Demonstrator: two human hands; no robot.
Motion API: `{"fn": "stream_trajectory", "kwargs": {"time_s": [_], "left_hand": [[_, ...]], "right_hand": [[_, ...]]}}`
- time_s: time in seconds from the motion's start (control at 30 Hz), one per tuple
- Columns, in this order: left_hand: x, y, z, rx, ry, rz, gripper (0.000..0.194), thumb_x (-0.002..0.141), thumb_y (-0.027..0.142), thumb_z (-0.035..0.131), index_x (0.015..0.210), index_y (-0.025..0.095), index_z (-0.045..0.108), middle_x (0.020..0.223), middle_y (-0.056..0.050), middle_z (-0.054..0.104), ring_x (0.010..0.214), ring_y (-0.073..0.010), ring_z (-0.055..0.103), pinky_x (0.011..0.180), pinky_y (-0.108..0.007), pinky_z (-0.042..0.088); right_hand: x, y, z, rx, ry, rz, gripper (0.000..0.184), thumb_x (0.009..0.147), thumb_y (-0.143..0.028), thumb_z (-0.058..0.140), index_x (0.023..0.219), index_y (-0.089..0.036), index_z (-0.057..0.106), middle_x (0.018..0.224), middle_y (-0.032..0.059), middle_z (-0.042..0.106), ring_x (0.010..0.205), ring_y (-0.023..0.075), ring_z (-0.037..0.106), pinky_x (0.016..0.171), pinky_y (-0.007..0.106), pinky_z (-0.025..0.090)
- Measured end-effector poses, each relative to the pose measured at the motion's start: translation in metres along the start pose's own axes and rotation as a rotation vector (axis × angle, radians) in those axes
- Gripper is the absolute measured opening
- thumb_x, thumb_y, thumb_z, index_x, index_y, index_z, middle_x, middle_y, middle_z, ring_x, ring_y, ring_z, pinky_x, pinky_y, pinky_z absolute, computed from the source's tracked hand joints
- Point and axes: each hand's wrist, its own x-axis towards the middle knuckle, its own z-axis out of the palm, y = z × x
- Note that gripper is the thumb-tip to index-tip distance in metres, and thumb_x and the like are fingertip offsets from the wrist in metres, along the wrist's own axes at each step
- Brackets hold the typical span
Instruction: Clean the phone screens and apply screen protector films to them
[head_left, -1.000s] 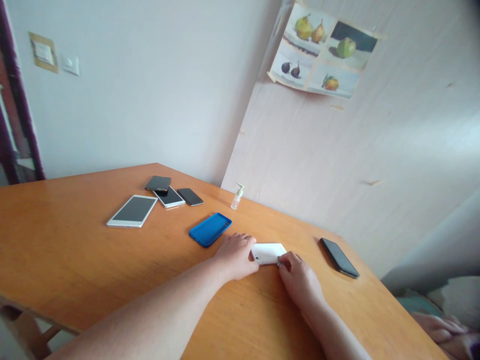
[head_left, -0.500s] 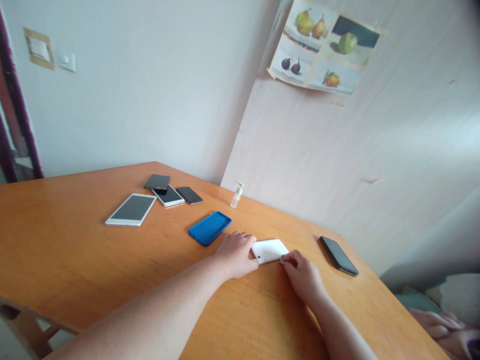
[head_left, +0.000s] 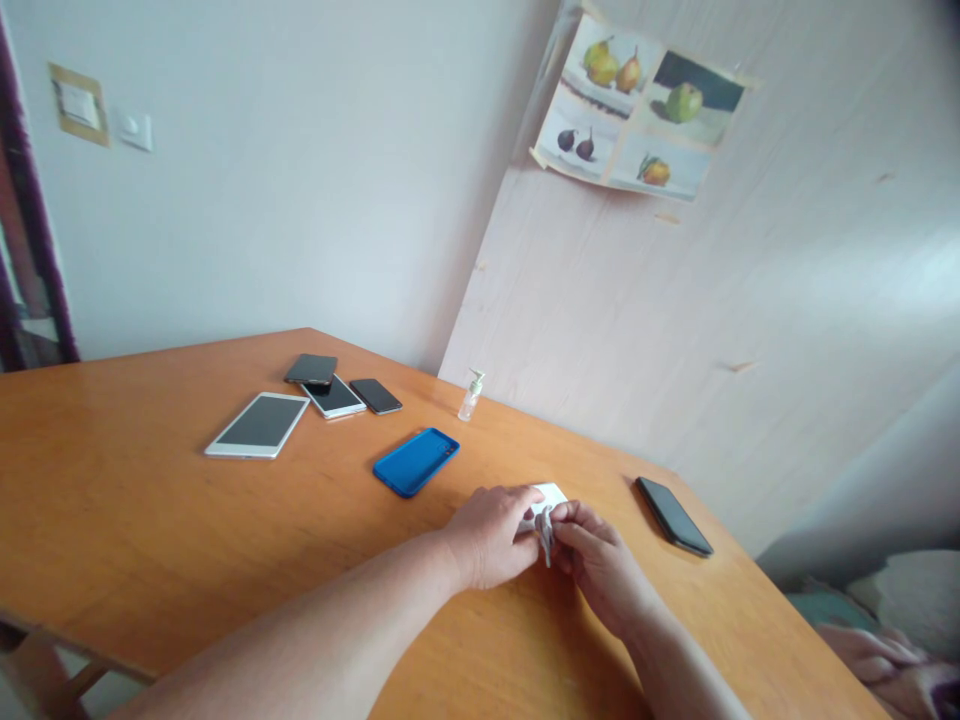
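Two bare hands meet over the near middle of the counter (head_left: 135,500), with a white phone (head_left: 553,495) between them. The left hand (head_left: 491,537) comes in from the left, its grip narrow and its fingers reaching over the left part of the phone; whether it is closed on the phone, the cloth or neither, I cannot tell. The right hand (head_left: 604,562) pinches a crumpled grey cloth (head_left: 546,537) between thumb and fingertips. The cloth hangs in the small gap between both hands, on the near side of the phone. Only the far part of the phone shows, just beyond the fingertips; its near and left parts are hidden by the left hand and the cloth.

Left of the hands and a little farther off lies a blue phone case (head_left: 416,462), its hollow side up. Right of them, well apart, rests a black phone (head_left: 673,516). A small pump bottle (head_left: 469,398) stands upright toward the far edge. Farther left are a white tablet (head_left: 259,425) and three handsets: a dark one (head_left: 311,369) overlapping a white-framed one (head_left: 335,397), and a black one (head_left: 376,395) just beside them.
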Motion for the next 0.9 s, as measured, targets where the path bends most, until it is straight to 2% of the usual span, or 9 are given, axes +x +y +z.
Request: {"fn": "stream_trajectory", "kwargs": {"time_s": [0.1, 0.27, 0.37, 0.47, 0.6, 0.77, 0.9], "left_hand": [[-0.001, 0.001, 0.000, -0.051, -0.024, -0.031, 0.019, 0.086, 0.031, 0.051, 0.099, 0.027, 0.064, 0.089, 0.000, 0.071, 0.079, -0.0184, 0.065, 0.064, -0.026, 0.044], [0.001, -0.004, -0.001, 0.019, 0.022, -0.136, 0.019, 0.086, 0.041, 0.053, 0.090, 0.025, 0.063, 0.080, -0.001, 0.070, 0.074, -0.0195, 0.065, 0.058, -0.027, 0.040], [0.002, -0.006, 0.001, 0.042, 0.009, -0.145, 0.021, 0.085, 0.044, 0.055, 0.087, 0.025, 0.062, 0.078, -0.001, 0.069, 0.072, -0.0195, 0.064, 0.058, -0.027, 0.039], [0.002, -0.008, 0.004, 0.084, 0.048, -0.093, 0.018, 0.084, 0.041, 0.057, 0.091, 0.024, 0.062, 0.087, -0.003, 0.069, 0.083, -0.0205, 0.063, 0.068, -0.029, 0.044], [0.002, -0.014, 0.005, 0.263, 0.119, -0.110, 0.028, 0.077, 0.037, 0.064, 0.102, 0.023, 0.060, 0.105, -0.007, 0.065, 0.104, -0.0265, 0.057, 0.087, -0.036, 0.043], [0.001, -0.022, 0.007, 0.330, 0.028, -0.161, 0.032, 0.078, 0.044, 0.062, 0.101, 0.023, 0.056, 0.102, -0.008, 0.064, 0.103, -0.0286, 0.056, 0.086, -0.039, 0.042], [0.001, -0.021, 0.007, 0.331, 0.014, -0.141, 0.024, 0.082, 0.044, 0.058, 0.097, 0.024, 0.056, 0.100, -0.008, 0.065, 0.099, -0.0277, 0.057, 0.081, -0.038, 0.042]], "right_hand": [[-0.001, 0.001, 0.005, -0.021, -0.033, -0.002, 0.023, 0.074, -0.036, 0.069, 0.089, -0.020, 0.060, 0.075, -0.0002, 0.060, 0.061, 0.0121, 0.050, 0.053, 0.023, 0.036], [-0.006, -0.004, 0.013, -0.147, -0.037, -0.074, 0.032, 0.083, -0.051, 0.062, 0.092, -0.020, 0.063, 0.070, -0.0013, 0.057, 0.059, 0.0116, 0.045, 0.053, 0.023, 0.035], [-0.005, -0.003, 0.013, -0.215, -0.069, -0.103, 0.036, 0.081, -0.052, 0.065, 0.095, -0.019, 0.065, 0.074, -0.0007, 0.060, 0.061, 0.0110, 0.046, 0.054, 0.023, 0.034], [0.002, 0.003, 0.004, -0.268, 0.024, -0.148, 0.037, 0.081, -0.055, 0.063, 0.087, -0.018, 0.065, 0.072, -0.0004, 0.061, 0.063, 0.0119, 0.048, 0.058, 0.024, 0.036], [0.014, 0.014, -0.015, -0.512, 0.207, -0.178, 0.041, 0.082, -0.056, 0.057, 0.083, -0.017, 0.067, 0.067, -0.0003, 0.061, 0.063, 0.0141, 0.050, 0.059, 0.025, 0.036], [0.028, 0.021, -0.029, -0.809, 0.348, -0.138, 0.033, 0.083, -0.048, 0.053, 0.083, -0.019, 0.069, 0.068, 0.0013, 0.066, 0.065, 0.0172, 0.056, 0.058, 0.026, 0.037], [0.033, 0.022, -0.030, -0.930, 0.390, -0.128, 0.028, 0.083, -0.040, 0.051, 0.098, -0.020, 0.066, 0.073, 0.0021, 0.068, 0.066, 0.0178, 0.060, 0.059, 0.026, 0.039]]}}
